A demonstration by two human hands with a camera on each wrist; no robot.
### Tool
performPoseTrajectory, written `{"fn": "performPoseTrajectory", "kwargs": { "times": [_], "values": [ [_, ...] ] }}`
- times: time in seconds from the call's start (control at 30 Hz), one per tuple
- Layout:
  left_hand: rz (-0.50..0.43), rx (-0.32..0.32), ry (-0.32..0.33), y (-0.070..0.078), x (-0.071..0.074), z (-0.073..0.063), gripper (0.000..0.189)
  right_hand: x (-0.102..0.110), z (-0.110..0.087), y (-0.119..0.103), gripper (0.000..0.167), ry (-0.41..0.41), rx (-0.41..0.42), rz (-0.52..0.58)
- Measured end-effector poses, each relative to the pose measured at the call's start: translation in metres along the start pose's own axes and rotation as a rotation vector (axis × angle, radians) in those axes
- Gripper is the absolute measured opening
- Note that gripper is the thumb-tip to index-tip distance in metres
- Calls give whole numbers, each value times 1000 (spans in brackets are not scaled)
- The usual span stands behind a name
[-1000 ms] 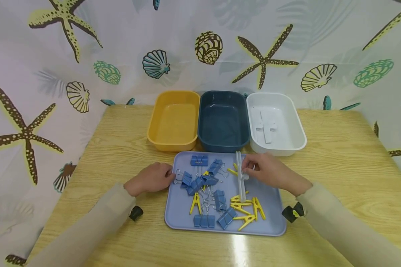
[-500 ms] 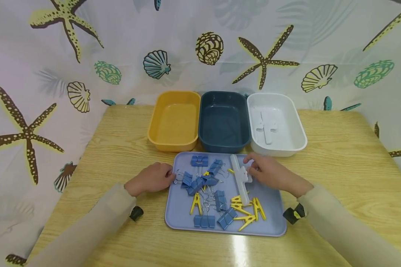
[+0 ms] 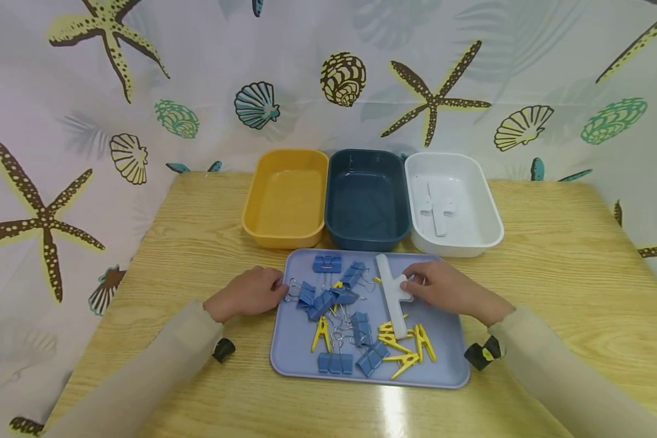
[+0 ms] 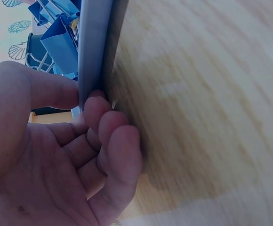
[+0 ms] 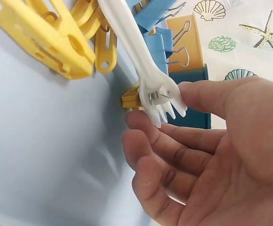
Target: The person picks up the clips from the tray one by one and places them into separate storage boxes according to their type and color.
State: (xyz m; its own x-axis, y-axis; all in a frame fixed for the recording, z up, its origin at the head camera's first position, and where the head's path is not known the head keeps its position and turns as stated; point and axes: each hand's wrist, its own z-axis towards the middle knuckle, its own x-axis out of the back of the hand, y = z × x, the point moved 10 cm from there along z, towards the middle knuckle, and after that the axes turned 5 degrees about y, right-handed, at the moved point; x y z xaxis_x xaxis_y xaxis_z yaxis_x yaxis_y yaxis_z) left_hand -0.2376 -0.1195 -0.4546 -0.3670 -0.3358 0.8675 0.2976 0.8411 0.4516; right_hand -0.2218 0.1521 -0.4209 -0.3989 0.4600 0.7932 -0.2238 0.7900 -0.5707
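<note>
In the head view, a purple-blue tray (image 3: 438,365) holds blue binder clips (image 3: 335,363), yellow clothespins (image 3: 424,342) and a long white bag clip (image 3: 392,298). My right hand (image 3: 443,289) pinches the bag clip by its short grip tabs, thumb on one tab and fingertips at the other in the right wrist view. That clip slants over the tray's right half, its near end overlapping some clothespins. My left hand (image 3: 252,292) holds the tray's left rim, with the thumb (image 4: 56,89) on the inner side and curled fingers (image 4: 124,150) against the outside, close to the table.
Behind the tray stand a yellow bin (image 3: 287,240), a dark blue bin (image 3: 367,242) and a white bin (image 3: 484,240), side by side. Another white bag clip (image 3: 438,219) lies in the white bin. A patterned curtain (image 3: 295,61) hangs behind the wooden table (image 3: 208,225).
The white bag clip has turned from standing on edge to lying flatter and slanted, its far end shifting left. My right fingers loosened, then closed on its tabs again. The left hand stays put.
</note>
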Motion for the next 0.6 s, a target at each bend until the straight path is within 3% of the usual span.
{"fn": "performPoseTrajectory", "kwargs": {
  "times": [0.6],
  "values": [
    [14, 7, -6, 1, 0, 0, 35, 1, -5, 1, 31, -33, -30, 21]
  ]
}}
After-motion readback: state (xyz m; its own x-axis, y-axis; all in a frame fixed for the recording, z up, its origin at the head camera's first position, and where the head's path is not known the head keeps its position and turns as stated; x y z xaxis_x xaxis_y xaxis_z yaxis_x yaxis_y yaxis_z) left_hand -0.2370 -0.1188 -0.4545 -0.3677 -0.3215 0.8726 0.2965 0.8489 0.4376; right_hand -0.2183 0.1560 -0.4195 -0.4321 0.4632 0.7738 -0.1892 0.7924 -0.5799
